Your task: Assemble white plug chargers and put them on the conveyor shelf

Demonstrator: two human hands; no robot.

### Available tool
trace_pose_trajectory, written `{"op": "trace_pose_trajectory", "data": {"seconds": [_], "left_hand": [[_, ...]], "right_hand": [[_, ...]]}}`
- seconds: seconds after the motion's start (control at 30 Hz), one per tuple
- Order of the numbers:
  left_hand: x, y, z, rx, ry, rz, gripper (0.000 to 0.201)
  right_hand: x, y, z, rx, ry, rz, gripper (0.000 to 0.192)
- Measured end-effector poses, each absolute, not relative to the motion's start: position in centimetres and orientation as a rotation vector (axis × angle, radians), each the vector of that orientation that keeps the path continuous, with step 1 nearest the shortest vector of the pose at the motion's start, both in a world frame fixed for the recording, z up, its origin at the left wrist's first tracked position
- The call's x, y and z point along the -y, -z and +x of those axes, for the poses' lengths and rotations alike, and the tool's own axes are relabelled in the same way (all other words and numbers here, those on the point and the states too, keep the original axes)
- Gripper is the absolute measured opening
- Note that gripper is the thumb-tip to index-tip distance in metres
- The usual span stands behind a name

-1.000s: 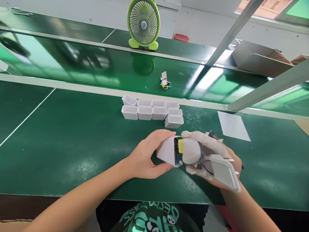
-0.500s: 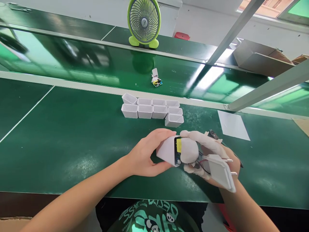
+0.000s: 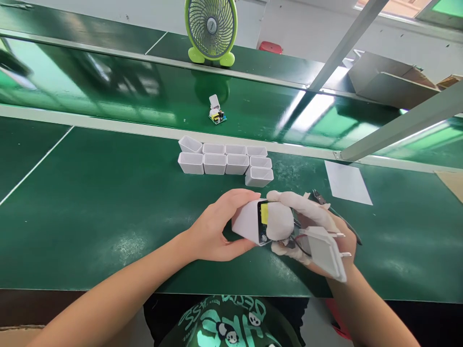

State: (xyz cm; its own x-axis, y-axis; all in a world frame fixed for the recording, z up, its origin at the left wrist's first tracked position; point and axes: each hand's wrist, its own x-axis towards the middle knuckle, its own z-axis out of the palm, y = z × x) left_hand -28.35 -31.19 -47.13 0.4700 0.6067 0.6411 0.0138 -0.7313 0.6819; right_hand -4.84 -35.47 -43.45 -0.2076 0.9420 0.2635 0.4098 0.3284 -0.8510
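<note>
My left hand is wrapped around a white plastic housing, tilted with its open end toward the right. A circuit board with a yellow component sits partly inside that opening. My right hand, with white covers on its fingers, grips a rounded white piece against the board's outer end. Thin wires run from there to a white plug cover with two metal prongs, which hangs over my right palm. Dark-handled cutters lie on the table behind my right hand, partly hidden.
Several empty white housings stand in rows beyond my hands. Another board with a plug cover lies on the green surface behind the rail. A white sheet, metal posts, a green fan and a cardboard box are farther off.
The whole view has shifted slightly. Both hands keep their grip, and the board stays partly inside the housing at about the same depth.
</note>
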Motion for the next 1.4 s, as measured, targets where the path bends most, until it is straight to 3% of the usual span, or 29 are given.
{"op": "trace_pose_trajectory", "data": {"seconds": [0.23,0.53,0.77,0.87,0.93,0.97,1.03,1.23,1.4], "left_hand": [[31.4,47.6,-28.1,-0.544,-1.188,2.031,0.072],[31.1,48.6,-27.6,-0.550,-1.239,1.959,0.073],[32.3,48.6,-26.8,-0.611,-1.064,1.637,0.075],[31.9,46.5,-27.2,-0.621,-0.875,1.549,0.087],[29.7,44.3,-28.5,-0.710,-0.711,1.670,0.080],[27.9,43.1,-29.5,-0.831,-0.660,1.772,0.063],[23.2,40.7,-32.0,-1.416,-0.901,1.863,0.041],[9.3,38.2,-38.9,-1.962,-1.103,1.783,0.037],[5.2,39.0,-39.8,-2.033,-1.046,1.820,0.036]], "right_hand": [[35.2,43.4,-4.5,1.991,-0.666,-1.108,0.074],[34.7,43.1,-6.1,1.865,-0.719,-1.055,0.066],[34.5,43.4,-6.1,1.787,-0.753,-1.086,0.061],[34.2,44.4,-5.7,1.636,-0.915,-1.143,0.057],[33.8,45.2,-5.4,1.447,-1.115,-1.144,0.059],[33.6,45.6,-5.2,1.343,-1.225,-1.126,0.061],[33.2,46.2,-5.0,1.160,-1.393,-1.069,0.064],[33.1,46.7,-5.7,0.991,-1.394,-1.059,0.069],[33.6,46.5,-6.7,0.913,-1.355,-1.087,0.071]]}}
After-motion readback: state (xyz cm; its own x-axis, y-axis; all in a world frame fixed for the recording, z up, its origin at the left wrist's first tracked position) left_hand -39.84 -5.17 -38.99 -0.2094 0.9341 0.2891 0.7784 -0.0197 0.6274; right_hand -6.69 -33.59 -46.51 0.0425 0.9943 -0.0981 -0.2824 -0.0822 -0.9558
